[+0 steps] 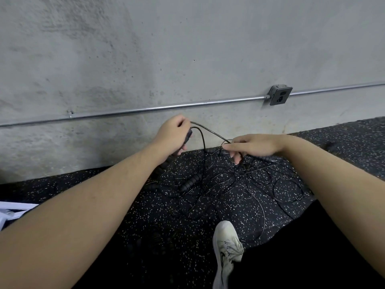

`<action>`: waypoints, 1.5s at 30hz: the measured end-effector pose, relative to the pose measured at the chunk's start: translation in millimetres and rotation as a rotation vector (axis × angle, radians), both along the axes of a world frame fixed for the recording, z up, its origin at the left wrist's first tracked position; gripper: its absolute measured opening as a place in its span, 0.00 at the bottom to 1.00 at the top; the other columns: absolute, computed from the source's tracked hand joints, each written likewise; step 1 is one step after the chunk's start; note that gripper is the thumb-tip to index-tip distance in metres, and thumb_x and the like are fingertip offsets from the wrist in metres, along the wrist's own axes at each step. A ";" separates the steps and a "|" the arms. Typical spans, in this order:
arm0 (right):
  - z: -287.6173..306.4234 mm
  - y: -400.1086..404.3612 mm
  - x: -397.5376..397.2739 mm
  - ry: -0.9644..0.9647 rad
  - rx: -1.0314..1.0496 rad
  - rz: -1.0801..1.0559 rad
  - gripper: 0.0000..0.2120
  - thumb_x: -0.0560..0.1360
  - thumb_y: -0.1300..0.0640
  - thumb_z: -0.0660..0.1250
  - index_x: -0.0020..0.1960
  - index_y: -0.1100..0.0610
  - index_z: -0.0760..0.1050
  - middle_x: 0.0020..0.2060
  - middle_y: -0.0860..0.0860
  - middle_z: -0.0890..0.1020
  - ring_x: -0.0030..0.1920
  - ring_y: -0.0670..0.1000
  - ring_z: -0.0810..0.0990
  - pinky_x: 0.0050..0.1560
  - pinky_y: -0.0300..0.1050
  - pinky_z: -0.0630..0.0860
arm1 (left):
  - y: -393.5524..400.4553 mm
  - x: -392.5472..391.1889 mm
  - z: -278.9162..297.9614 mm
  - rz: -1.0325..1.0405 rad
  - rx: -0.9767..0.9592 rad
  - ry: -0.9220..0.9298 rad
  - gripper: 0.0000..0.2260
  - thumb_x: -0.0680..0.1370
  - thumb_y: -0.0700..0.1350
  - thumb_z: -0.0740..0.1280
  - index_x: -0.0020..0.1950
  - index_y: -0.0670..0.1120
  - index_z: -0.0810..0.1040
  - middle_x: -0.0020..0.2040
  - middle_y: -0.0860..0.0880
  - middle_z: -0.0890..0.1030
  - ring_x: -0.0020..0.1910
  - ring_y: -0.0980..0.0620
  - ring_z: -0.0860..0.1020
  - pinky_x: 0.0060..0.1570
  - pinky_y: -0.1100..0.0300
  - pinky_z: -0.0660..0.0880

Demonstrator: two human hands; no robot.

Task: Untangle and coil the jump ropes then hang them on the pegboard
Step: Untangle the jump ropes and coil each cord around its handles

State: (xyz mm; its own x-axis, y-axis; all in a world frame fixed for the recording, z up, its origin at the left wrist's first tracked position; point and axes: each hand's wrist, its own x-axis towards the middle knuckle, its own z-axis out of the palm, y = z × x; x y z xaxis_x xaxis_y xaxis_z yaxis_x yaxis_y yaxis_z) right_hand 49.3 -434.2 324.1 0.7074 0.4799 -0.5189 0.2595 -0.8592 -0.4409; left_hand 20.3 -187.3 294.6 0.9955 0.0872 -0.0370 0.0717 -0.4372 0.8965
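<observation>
A tangle of thin black jump ropes (239,184) lies on the speckled black floor mat (158,217), with ribbed black handles (189,182) among the loops. My left hand (174,134) grips one black handle, raised above the mat near the wall. A cord (208,130) runs from it to my right hand (253,146), which pinches the cord between thumb and forefinger just above the pile. No pegboard is in view.
A concrete wall (166,49) stands just behind the pile, with a metal conduit (145,110) and an outlet box (280,95) on it. My white shoe (227,247) and a dark trouser leg lie at the lower right. Something white (12,211) shows at the left edge.
</observation>
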 end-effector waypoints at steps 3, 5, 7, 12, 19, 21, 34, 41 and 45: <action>-0.9 -5.5 -0.5 -0.034 0.106 -0.059 0.32 0.76 0.28 0.49 0.48 0.54 0.76 0.34 0.50 0.81 0.42 0.51 0.80 0.62 0.60 0.75 | 3.8 4.2 -10.0 0.037 0.015 0.029 0.11 0.85 0.48 0.57 0.46 0.48 0.74 0.50 0.36 0.83 0.28 0.51 0.79 0.23 0.60 0.71; 3.4 -6.0 -1.9 -0.119 0.187 -0.132 0.27 0.82 0.35 0.50 0.40 0.55 0.71 0.30 0.49 0.74 0.39 0.52 0.78 0.54 0.60 0.78 | 4.4 7.4 -17.4 0.046 -0.006 0.081 0.11 0.85 0.47 0.58 0.48 0.46 0.76 0.51 0.38 0.84 0.27 0.51 0.78 0.22 0.61 0.70; 8.1 -4.1 -3.6 -0.247 0.241 -0.187 0.24 0.83 0.38 0.53 0.36 0.54 0.65 0.29 0.49 0.69 0.36 0.52 0.76 0.42 0.49 0.75 | 2.3 7.5 -21.6 0.006 -0.003 0.138 0.10 0.85 0.48 0.58 0.54 0.47 0.78 0.53 0.43 0.84 0.25 0.53 0.78 0.22 0.60 0.70; 11.0 -2.9 -4.2 -0.313 0.310 -0.230 0.24 0.82 0.40 0.60 0.33 0.53 0.61 0.25 0.48 0.65 0.30 0.52 0.77 0.34 0.44 0.70 | -24.0 -5.8 -5.7 -0.240 0.111 0.025 0.14 0.87 0.51 0.56 0.70 0.56 0.75 0.50 0.53 0.79 0.29 0.54 0.79 0.26 0.60 0.75; 7.1 0.1 -6.8 -0.327 0.370 -0.212 0.24 0.82 0.40 0.59 0.33 0.53 0.68 0.27 0.51 0.69 0.31 0.50 0.70 0.39 0.48 0.71 | -50.3 -12.4 -4.9 -0.384 0.139 -0.008 0.11 0.87 0.53 0.55 0.50 0.53 0.73 0.47 0.48 0.83 0.24 0.59 0.76 0.23 0.62 0.70; 3.2 -5.1 -6.6 -0.231 0.387 -0.217 0.27 0.82 0.36 0.54 0.38 0.54 0.75 0.27 0.50 0.74 0.31 0.50 0.73 0.44 0.53 0.75 | -49.6 -11.2 -3.3 -0.343 0.054 -0.012 0.10 0.87 0.52 0.55 0.54 0.50 0.73 0.49 0.50 0.83 0.25 0.57 0.76 0.23 0.62 0.69; -2.6 -40.2 -2.4 -0.222 0.143 -0.301 0.31 0.83 0.36 0.51 0.40 0.60 0.74 0.26 0.45 0.76 0.28 0.45 0.74 0.42 0.45 0.68 | -28.5 11.3 -23.1 -0.054 0.018 0.070 0.10 0.87 0.51 0.55 0.58 0.51 0.74 0.57 0.47 0.80 0.27 0.53 0.79 0.22 0.62 0.71; 2.2 -22.3 -4.2 -0.319 0.307 -0.265 0.26 0.81 0.38 0.60 0.40 0.60 0.71 0.30 0.52 0.73 0.26 0.45 0.69 0.31 0.38 0.68 | -56.0 -7.3 -9.4 -0.334 0.121 -0.043 0.13 0.87 0.52 0.54 0.66 0.59 0.74 0.54 0.56 0.78 0.29 0.55 0.79 0.24 0.62 0.73; -0.2 -11.9 -6.5 -0.311 0.464 -0.273 0.26 0.82 0.39 0.58 0.35 0.56 0.68 0.25 0.47 0.69 0.33 0.51 0.73 0.41 0.48 0.69 | -62.1 -13.3 -7.0 -0.428 0.124 -0.027 0.09 0.86 0.53 0.57 0.50 0.56 0.75 0.50 0.51 0.81 0.30 0.53 0.79 0.25 0.60 0.72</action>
